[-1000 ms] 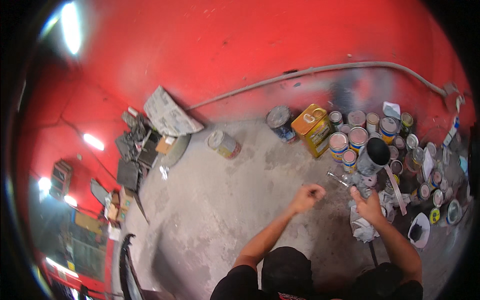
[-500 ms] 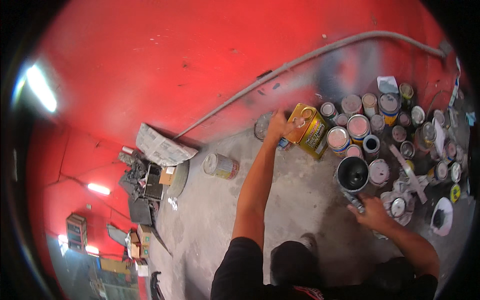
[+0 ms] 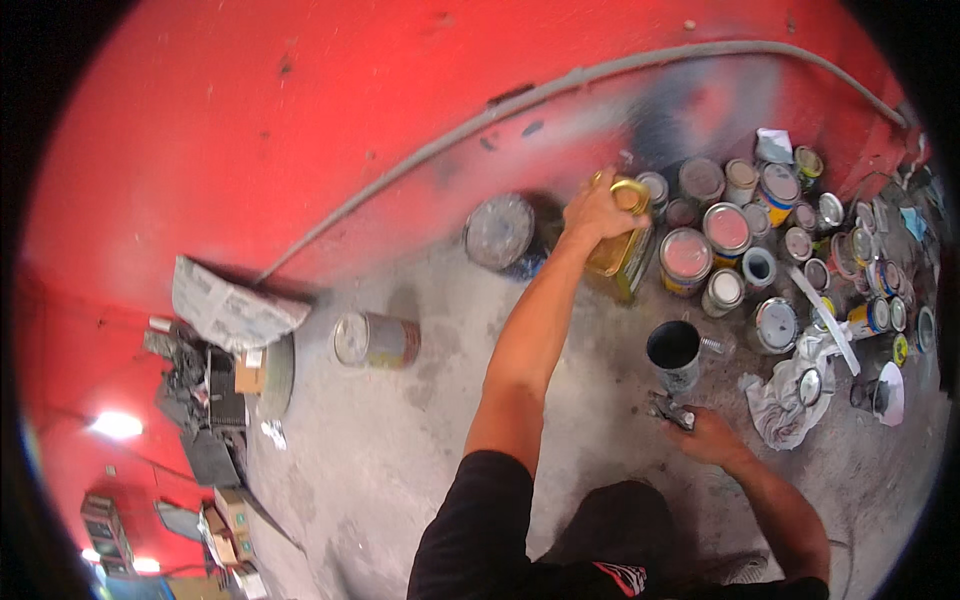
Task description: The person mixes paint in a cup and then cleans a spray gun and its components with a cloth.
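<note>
My left hand [image 3: 600, 213] is closed over the top of a gold rectangular metal can [image 3: 618, 265] near the wall, beside its round cap. The fingers' far side is partly hidden. Low on the right, my right hand [image 3: 708, 437] is wrapped round the grip of what looks like a paint spray gun [image 3: 672, 411]. Its open, dark-lined cup [image 3: 674, 372] points up at me. I cannot tell what lies at the bottom of the cup. Left of the gold can stands a large round paint can [image 3: 500, 232] with a grey, stained lid.
Several paint tins [image 3: 726, 230] crowd the floor at right, with a crumpled cloth [image 3: 788, 405] and a pale flat strip [image 3: 826, 322] among them. A lone tin [image 3: 376, 340] lies mid-left. A hose-like pipe [image 3: 420, 155] runs along the red wall [image 3: 300, 110]; boxes and scrap are at left.
My left hand has moved onto the top of the gold can, which now stands more upright. The spray gun has shifted slightly nearer and left, its cup tilted differently. The view has swung right.
</note>
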Tool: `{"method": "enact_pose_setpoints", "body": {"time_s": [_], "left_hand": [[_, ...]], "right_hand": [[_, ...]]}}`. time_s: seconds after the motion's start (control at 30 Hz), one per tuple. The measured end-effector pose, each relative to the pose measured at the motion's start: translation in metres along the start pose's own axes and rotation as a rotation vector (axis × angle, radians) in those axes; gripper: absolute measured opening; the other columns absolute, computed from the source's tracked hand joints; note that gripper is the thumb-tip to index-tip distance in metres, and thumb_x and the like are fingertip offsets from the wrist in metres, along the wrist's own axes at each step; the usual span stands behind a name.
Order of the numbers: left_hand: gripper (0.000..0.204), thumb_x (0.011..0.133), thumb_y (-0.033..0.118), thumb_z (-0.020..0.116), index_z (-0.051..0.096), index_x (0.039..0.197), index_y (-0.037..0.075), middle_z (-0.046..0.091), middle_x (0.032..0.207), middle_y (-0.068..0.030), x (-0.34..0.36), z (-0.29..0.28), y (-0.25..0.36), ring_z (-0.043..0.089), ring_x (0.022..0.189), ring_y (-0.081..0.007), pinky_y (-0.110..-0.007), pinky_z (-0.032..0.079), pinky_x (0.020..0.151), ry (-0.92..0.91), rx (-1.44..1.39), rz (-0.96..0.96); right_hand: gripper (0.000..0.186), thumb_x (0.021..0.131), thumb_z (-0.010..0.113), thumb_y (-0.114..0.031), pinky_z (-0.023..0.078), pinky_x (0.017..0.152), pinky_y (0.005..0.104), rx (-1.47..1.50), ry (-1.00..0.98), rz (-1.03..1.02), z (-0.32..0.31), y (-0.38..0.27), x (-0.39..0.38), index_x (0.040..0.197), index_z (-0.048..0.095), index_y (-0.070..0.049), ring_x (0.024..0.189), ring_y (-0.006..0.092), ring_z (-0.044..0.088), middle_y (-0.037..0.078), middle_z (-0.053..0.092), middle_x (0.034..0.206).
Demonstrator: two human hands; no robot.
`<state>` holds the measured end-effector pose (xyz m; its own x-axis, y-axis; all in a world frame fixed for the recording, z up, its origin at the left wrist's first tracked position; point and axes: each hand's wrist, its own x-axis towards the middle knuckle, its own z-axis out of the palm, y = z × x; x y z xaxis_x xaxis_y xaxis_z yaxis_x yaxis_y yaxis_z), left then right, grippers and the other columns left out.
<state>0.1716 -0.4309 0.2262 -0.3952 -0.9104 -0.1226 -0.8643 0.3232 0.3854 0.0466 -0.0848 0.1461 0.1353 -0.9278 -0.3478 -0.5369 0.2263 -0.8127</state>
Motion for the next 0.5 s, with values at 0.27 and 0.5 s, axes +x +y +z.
{"method": "enact_pose_setpoints", "body": {"time_s": [0.27, 0.5], "left_hand": [[0.105, 0.053, 0.039, 0.087, 0.036, 0.141, 0.014, 0.046, 0.132, -0.0219, -0.068, 0.011, 0.038, 0.050, 0.120, -0.0391, -0.047, 0.047, 0.093, 0.153, -0.010, -0.030], [0.096, 0.055, 0.030, 0.086, 0.035, 0.135, 0.016, 0.038, 0.132, -0.0229, -0.139, 0.049, 0.063, 0.048, 0.116, -0.0452, -0.050, 0.049, 0.086, 0.344, -0.007, -0.048]], "right_hand": [[0.041, 0.089, 0.056, -0.040, 0.047, 0.082, 0.0443, 0.142, -0.142, 0.230, 0.050, -0.028, 0.007, 0.107, 0.064, -0.004, 0.096, 0.0389, 0.062, 0.024, 0.065, 0.098], [0.048, 0.085, 0.060, -0.045, 0.048, 0.084, 0.0440, 0.104, -0.109, 0.177, 0.076, 0.003, 0.004, 0.108, 0.064, -0.003, 0.098, 0.0385, 0.062, 0.023, 0.066, 0.101]]}}
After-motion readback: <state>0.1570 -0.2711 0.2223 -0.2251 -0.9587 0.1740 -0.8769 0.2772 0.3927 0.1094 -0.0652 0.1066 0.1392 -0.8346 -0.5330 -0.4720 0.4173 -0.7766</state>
